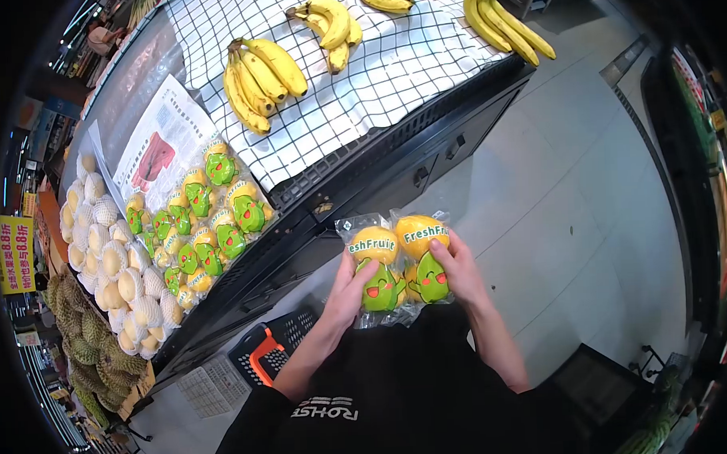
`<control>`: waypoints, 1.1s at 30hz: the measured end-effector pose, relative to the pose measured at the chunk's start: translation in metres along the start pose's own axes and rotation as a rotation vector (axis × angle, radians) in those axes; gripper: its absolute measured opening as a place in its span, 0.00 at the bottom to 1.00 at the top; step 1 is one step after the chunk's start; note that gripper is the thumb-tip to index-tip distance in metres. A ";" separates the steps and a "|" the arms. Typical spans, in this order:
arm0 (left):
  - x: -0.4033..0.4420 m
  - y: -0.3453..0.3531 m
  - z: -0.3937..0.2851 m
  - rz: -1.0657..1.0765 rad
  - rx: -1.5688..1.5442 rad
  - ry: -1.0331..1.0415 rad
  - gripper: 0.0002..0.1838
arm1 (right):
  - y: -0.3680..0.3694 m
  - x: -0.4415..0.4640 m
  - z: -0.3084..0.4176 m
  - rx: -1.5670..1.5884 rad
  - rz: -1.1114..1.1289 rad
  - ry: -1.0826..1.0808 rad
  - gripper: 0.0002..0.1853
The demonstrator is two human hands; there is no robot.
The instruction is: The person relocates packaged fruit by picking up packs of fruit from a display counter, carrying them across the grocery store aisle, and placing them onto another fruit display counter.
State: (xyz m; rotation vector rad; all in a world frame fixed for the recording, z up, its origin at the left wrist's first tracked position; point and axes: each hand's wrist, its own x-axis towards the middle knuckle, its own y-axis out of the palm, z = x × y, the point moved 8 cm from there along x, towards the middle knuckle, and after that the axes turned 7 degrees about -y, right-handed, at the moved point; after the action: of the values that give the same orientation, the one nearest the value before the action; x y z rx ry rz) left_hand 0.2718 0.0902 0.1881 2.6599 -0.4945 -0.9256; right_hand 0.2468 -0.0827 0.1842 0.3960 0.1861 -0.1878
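Observation:
My left hand grips a clear printed bag of yellow fruit, thumb across its front. A similar bag of yellow fruit is held in my right hand. Both bags carry "FreshFruit" lettering and a smiling green cartoon. They are side by side and touching in front of my chest. More yellow fruit shows behind the green prints. The fingers behind the bags are hidden. Ahead to the left, several matching fruit bags lie in rows on the display stand.
Banana bunches lie on a checked cloth over the black-edged stand. Pale fruit in foam nets and durians are at left. A black basket with an orange handle stands on the floor.

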 end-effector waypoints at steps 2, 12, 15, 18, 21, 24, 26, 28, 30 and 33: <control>0.012 0.015 -0.003 0.100 0.109 0.080 0.34 | -0.019 0.003 0.007 0.029 -0.038 -0.017 0.20; 0.082 0.124 -0.056 0.429 0.144 0.272 0.47 | -0.099 0.035 0.075 0.083 -0.170 -0.248 0.23; 0.110 0.146 -0.065 0.436 0.084 0.306 0.48 | -0.122 0.063 0.091 0.075 -0.133 -0.263 0.26; 0.147 0.163 -0.073 0.411 0.022 0.315 0.49 | -0.145 0.096 0.112 0.058 -0.099 -0.259 0.30; 0.185 0.195 -0.091 0.431 -0.032 0.339 0.47 | -0.173 0.129 0.142 0.018 -0.093 -0.267 0.32; 0.219 0.227 -0.103 0.478 -0.003 0.276 0.43 | -0.203 0.163 0.175 -0.009 -0.080 -0.288 0.32; 0.243 0.247 -0.111 0.498 0.063 0.225 0.41 | -0.222 0.176 0.186 0.004 -0.103 -0.296 0.32; 0.261 0.266 -0.118 0.521 0.093 0.177 0.39 | -0.240 0.187 0.195 0.026 -0.139 -0.308 0.31; 0.274 0.282 -0.123 0.503 0.082 0.152 0.39 | -0.255 0.198 0.200 0.042 -0.165 -0.297 0.31; 0.294 0.307 -0.129 0.482 0.117 0.139 0.40 | -0.275 0.219 0.210 0.066 -0.162 -0.284 0.31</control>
State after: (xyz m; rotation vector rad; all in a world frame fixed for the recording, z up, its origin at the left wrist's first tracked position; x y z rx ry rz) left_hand 0.5015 -0.2862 0.2398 2.4995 -1.1186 -0.5779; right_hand 0.4288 -0.4474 0.2271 0.4151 -0.0683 -0.4071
